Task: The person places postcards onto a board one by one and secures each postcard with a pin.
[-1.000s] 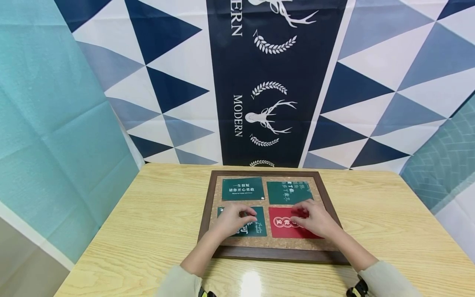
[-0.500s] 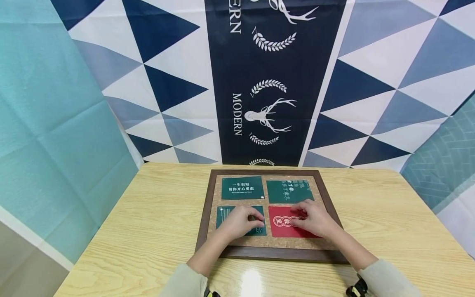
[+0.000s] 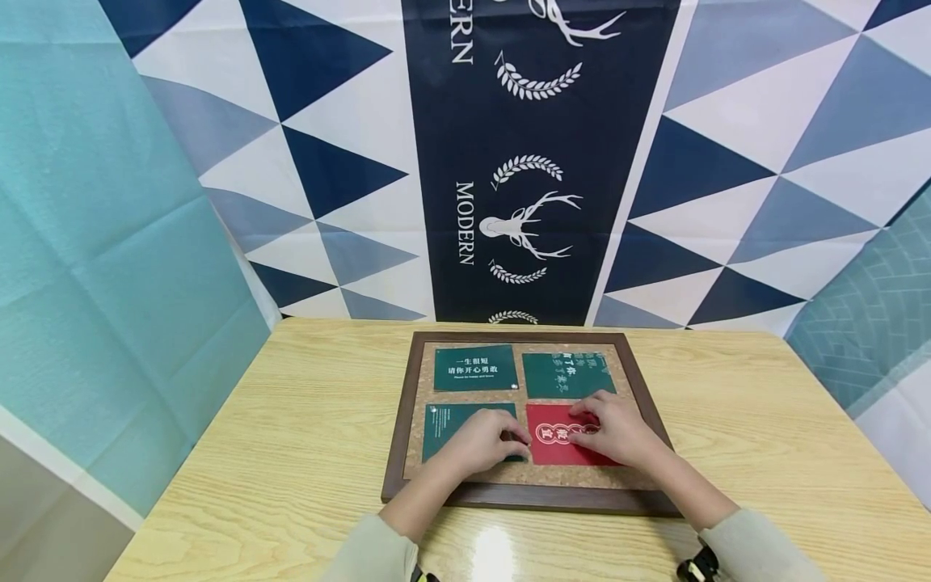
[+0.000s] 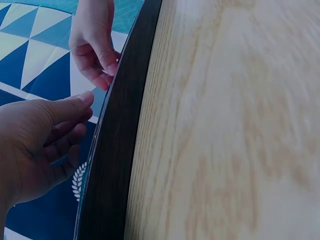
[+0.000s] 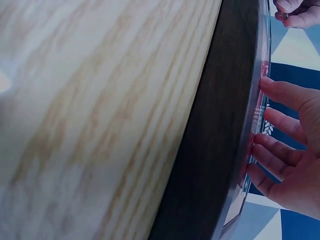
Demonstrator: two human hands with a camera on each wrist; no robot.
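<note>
My left hand (image 3: 487, 443) is at the lower right corner of a green card (image 3: 458, 420) with white print, which it partly covers. Between its thumb and finger there seems to be a small pin (image 5: 285, 16), seen tiny in the right wrist view. My right hand (image 3: 614, 428) rests its spread fingertips on a red card (image 3: 553, 453), hiding part of the lettering. In the left wrist view, the left hand (image 4: 40, 145) shows its thumb extended and its other fingers bent. The cards lie on a framed cork board (image 3: 553, 477).
Two more green cards lie on the board's far half, one at left (image 3: 476, 368) and another at right (image 3: 560, 376). The board's dark wooden frame (image 3: 538, 497) sits on a light wood table (image 3: 313, 404). Patterned cloth (image 3: 349, 162) hangs behind the table.
My left hand has moved right across the lower left green card to its lower right corner, uncovering the card's left part. The right hand has stayed on the red card.
</note>
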